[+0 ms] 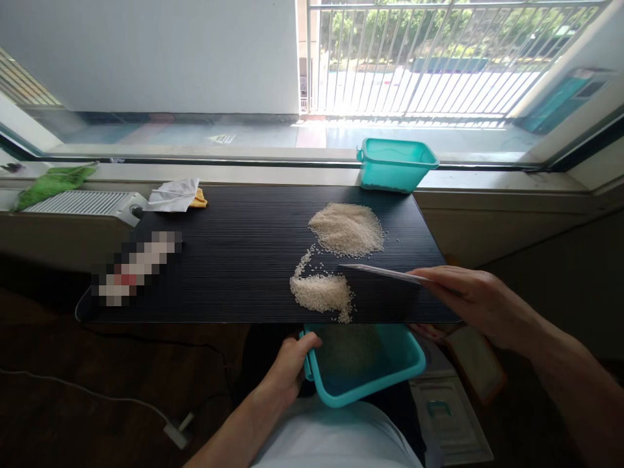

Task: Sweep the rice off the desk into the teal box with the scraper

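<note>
Two piles of white rice lie on the black table (pixel 234 253). The far rice pile (pixel 347 229) is rounded. The near rice pile (pixel 322 292) reaches the front edge, with a thin trail of grains at its left. My right hand (pixel 461 289) pinches the end of a thin, flat, pale sheet or card (pixel 385 272), seen nearly edge-on, held above the table to the right of the near pile. Below the table's front edge, my left hand (pixel 295 357) grips the rim of a turquoise plastic bin (pixel 370 390). Some rice shows dimly inside it.
Another turquoise bin (pixel 397 166) stands at the table's far right corner by the window. A white cloth or paper (pixel 174 195) lies at the far left corner, near a radiator (pixel 88 203) with a green cloth (pixel 56 185). A power strip (pixel 176 434) is on the floor.
</note>
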The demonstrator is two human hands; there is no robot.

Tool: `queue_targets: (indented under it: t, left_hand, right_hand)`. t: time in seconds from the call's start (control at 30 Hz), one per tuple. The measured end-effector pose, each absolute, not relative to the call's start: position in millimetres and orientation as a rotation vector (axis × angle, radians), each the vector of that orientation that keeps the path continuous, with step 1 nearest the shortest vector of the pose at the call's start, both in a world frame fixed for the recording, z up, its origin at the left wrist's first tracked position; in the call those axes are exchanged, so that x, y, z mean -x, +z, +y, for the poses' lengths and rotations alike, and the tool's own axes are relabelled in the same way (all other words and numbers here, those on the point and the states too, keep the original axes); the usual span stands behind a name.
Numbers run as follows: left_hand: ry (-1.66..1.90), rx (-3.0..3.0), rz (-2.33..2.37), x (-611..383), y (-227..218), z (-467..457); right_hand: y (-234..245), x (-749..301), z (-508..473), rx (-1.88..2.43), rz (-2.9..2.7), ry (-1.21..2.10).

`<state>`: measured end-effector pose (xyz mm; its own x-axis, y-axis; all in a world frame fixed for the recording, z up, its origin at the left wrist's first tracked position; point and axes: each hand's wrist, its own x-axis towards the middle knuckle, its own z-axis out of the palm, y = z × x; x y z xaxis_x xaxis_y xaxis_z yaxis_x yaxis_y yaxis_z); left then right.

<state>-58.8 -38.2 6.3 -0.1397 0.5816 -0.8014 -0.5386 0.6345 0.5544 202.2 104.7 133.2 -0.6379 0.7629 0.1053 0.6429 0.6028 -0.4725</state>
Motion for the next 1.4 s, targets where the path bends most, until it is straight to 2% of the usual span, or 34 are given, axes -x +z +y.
queue_targets:
  t: [0.5, 0.77, 1.13, 1.27, 1.4]
  left_hand:
    - [0.959, -0.033, 1.393, 61, 0, -40]
    - [0.97, 0.049, 1.386, 69, 10, -37]
    - [0.953, 0.088, 1.394, 75, 15, -33]
    - [0.954, 0.093, 1.399, 79, 16, -32]
    - [0.961, 0.122, 1.413, 90, 17, -34]
  right_hand:
    - [152, -222, 64, 1.116, -2.529, 0.814]
    - [148, -223, 67, 1.16, -2.511, 0.883]
    - [141, -244, 52, 1.184, -2.473, 0.877]
    - [136, -244, 56, 1.267, -2.384, 0.768]
    - [137, -237, 59, 1.233, -2.426, 0.847]
